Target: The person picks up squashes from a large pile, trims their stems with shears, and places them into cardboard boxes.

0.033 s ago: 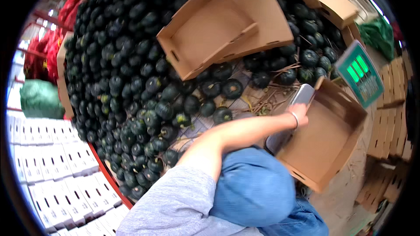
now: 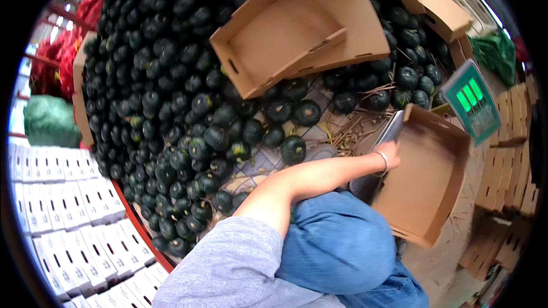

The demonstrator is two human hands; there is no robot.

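Observation:
My left hand [image 2: 389, 153], with a bracelet at the wrist, grips the near left rim of an open cardboard box [image 2: 422, 182] beside the metal scale platform [image 2: 387, 131], partly hidden by box and arm. A green scale display [image 2: 471, 100] with lit digits stands behind the box. Dark green squash [image 2: 160, 97] lie heaped to the left and behind, a few loose near my forearm. My bent knee in blue jeans [image 2: 337, 239] is below the arm. My right hand is not in view.
Two cardboard trays [image 2: 262, 45] rest on the heap. Stacked white boxes [image 2: 63, 188] fill the left side; flattened or stacked cardboard [image 2: 508, 177] is at the right. Red mesh sacks [image 2: 54, 65] and a green sack [image 2: 51, 120] lie at upper left. Straw litters the floor.
The box in my left hand has shifted slightly left and turned a little more upright in view. My knee appears farther right, and the whole view has moved slightly.

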